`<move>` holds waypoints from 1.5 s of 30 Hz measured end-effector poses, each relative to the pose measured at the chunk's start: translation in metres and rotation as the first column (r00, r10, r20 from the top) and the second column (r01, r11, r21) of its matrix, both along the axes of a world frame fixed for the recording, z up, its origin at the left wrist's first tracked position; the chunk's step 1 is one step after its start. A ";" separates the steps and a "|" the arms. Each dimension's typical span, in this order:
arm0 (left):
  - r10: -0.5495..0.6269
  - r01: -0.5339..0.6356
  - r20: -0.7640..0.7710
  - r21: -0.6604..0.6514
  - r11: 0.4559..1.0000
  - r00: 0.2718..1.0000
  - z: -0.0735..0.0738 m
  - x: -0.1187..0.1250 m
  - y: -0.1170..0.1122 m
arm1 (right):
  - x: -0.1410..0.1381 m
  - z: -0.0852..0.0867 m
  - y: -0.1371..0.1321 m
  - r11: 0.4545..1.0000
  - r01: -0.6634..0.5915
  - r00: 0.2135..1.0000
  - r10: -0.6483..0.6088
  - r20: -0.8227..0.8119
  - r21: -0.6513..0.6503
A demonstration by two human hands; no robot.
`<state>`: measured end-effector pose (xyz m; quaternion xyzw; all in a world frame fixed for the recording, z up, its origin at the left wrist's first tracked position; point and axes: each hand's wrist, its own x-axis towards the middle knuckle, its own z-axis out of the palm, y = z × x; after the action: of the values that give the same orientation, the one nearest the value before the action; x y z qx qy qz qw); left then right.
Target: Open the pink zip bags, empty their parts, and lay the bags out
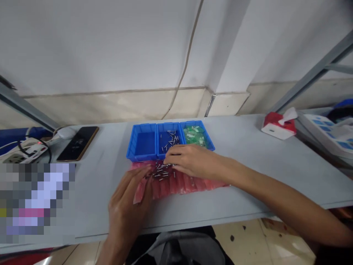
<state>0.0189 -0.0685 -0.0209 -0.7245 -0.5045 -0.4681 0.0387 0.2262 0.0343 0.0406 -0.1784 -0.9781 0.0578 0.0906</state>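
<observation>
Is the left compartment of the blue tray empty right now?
Empty: the left compartment shows bare blue floor, unlike the middle one's metal pins.
</observation>
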 end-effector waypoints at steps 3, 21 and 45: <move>-0.059 0.057 -0.064 -0.046 0.997 0.996 -0.006 -0.002 -0.002 | -0.007 0.000 0.003 0.999 -0.054 0.999 0.054 0.008 0.004; -0.320 0.262 -0.396 -0.195 0.945 0.860 -0.015 0.030 -0.006 | 0.161 -0.066 -0.151 0.809 0.470 0.837 -0.536 -0.112 -0.353; -0.227 0.201 -0.217 -0.135 0.970 0.950 -0.016 -0.014 0.003 | 0.059 -0.024 -0.041 0.963 0.250 0.874 -0.268 -0.406 -0.097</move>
<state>0.0047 -0.0655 -0.0367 -0.8253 -0.4404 -0.3534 0.0054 0.2852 -0.0069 0.0168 -0.2930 -0.9021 0.1022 0.2998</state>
